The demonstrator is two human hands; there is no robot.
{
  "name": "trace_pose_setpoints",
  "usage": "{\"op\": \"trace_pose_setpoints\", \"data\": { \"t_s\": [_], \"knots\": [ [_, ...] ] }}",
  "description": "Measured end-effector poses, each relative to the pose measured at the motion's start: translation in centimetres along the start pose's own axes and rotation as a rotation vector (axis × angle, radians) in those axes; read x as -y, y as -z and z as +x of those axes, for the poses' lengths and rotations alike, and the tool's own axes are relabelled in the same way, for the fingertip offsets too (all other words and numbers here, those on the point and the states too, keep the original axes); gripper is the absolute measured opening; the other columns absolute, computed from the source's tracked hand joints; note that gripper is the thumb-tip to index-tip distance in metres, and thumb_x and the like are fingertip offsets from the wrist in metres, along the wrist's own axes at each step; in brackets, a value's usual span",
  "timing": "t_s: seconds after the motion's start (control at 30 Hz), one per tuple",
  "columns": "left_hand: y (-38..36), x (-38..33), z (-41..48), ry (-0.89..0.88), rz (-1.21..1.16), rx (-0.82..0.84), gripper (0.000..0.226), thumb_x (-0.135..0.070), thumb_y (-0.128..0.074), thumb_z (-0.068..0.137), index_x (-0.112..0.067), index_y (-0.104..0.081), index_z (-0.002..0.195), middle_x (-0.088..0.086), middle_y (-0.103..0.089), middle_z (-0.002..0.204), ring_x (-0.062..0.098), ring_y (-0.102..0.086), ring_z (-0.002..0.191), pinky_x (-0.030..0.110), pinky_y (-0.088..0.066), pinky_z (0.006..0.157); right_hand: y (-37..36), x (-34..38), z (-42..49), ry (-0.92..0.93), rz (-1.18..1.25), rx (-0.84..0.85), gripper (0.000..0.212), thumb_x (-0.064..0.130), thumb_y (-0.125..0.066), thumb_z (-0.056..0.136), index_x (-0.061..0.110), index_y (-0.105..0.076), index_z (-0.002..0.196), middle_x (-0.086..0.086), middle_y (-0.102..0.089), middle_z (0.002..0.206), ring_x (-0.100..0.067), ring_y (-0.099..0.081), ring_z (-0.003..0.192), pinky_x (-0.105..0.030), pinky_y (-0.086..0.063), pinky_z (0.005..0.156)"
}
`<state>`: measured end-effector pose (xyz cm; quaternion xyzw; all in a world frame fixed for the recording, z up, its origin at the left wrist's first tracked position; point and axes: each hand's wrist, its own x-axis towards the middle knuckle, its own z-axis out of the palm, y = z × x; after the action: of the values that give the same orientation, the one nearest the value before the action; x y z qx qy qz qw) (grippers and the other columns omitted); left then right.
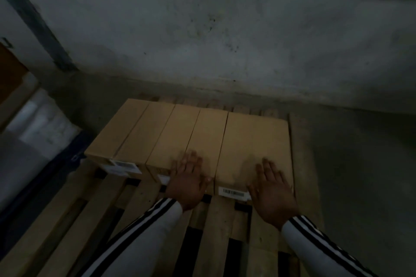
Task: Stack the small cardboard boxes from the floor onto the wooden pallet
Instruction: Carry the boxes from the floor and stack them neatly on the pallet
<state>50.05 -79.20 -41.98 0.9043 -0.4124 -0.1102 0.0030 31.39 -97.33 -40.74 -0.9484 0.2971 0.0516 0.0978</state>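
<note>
– Striped sleeves (pixel 144 238) come first, then both hands. What are they doing?
– Left hand (pixel 189 183) lies flat, fingers straight, on the near top edge of a small cardboard box (pixel 202 139). Right hand (pixel 271 195) lies just as flat on the end box (pixel 256 144) beside it. Neither grips anything. The fingertips are blurred, so I can't tell how hard they press.
– And the boxes?
– One tight row on the far half of the wooden pallet (pixel 216 231), long sides touching, running away to the left of the left hand.
– So the step is squaring up?
– I'd judge so. Push evenly with both palms so the near faces line up; whether they are flush yet, I can't tell. Keep the end box off the pallet's edge board, just right of the right hand.
– Anything in the way?
– Gaps between the slats below the wrists could catch a corner. A barcode label (pixel 233 192) sits between the hands. Beyond the fingertips is a stained wall (pixel 225 40). Well left of the left hand lies a white wrapped bundle (pixel 42 123), and right of the right hand is concrete floor (pixel 360 164).
</note>
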Motion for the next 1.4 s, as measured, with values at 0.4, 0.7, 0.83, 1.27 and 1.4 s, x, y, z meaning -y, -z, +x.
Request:
{"op": "trace_pose_setpoints", "data": {
  "t_s": [0.4, 0.7, 0.83, 1.27, 1.4],
  "knots": [
    [21.8, 3.1, -20.4, -0.125, 0.048, -0.08, 0.074, -0.059, -0.031, 0.095, -0.013, -0.041, 0.152, 0.011, -0.026, 0.163, 0.034, -0.03, 0.149, 0.053, -0.011, 0.116, 21.2, 10.5, -17.7, -0.325, 0.25, 0.093, 0.077, 0.061, -0.011, 0.097, 0.018, -0.012, 0.161, -0.003, 0.0, 0.17, -0.022, -0.002, 0.156, -0.038, -0.007, 0.126],
    [41.9, 3.0, -41.8, -0.081, 0.032, -0.029, 0.086, -0.06, 0.005, 0.088, -0.015, 0.001, 0.161, 0.008, 0.011, 0.169, 0.029, 0.011, 0.155, 0.05, 0.009, 0.124, 36.7, 21.0, -38.9, -0.26, 0.141, 0.119, 0.08, 0.067, -0.004, 0.093, 0.026, 0.004, 0.161, -0.004, 0.015, 0.168, -0.027, 0.009, 0.155, -0.045, -0.002, 0.126],
    [45.6, 1.6, -49.0, -0.052, 0.014, -0.065, 0.074, -0.054, -0.018, 0.104, -0.014, 0.007, 0.161, 0.006, 0.012, 0.169, 0.025, 0.013, 0.155, 0.047, 0.008, 0.125, 39.5, 24.4, -44.9, -0.149, 0.088, 0.078, 0.071, 0.057, -0.016, 0.102, 0.024, 0.002, 0.162, -0.003, 0.021, 0.166, -0.026, 0.012, 0.155, -0.046, -0.003, 0.126],
    [48.5, -4.6, -66.4, 0.165, 0.003, -0.165, 0.078, -0.06, -0.008, 0.099, -0.013, 0.001, 0.161, 0.012, 0.007, 0.169, 0.031, 0.007, 0.156, 0.049, 0.005, 0.125, 45.6, 30.0, -56.3, 0.188, 0.025, 0.042, 0.067, 0.048, -0.02, 0.106, 0.02, 0.003, 0.162, -0.006, 0.017, 0.168, -0.027, 0.014, 0.155, -0.044, 0.002, 0.126],
    [46.9, -6.3, -73.5, 0.284, -0.062, -0.207, 0.076, -0.059, -0.014, 0.101, -0.014, -0.001, 0.161, 0.012, 0.004, 0.169, 0.03, 0.004, 0.156, 0.048, 0.004, 0.125, 44.7, 30.9, -61.1, 0.306, 0.0, 0.051, 0.066, 0.047, -0.022, 0.106, 0.019, -0.001, 0.162, -0.007, 0.014, 0.168, -0.027, 0.012, 0.155, -0.044, 0.001, 0.126]
  ]
}}
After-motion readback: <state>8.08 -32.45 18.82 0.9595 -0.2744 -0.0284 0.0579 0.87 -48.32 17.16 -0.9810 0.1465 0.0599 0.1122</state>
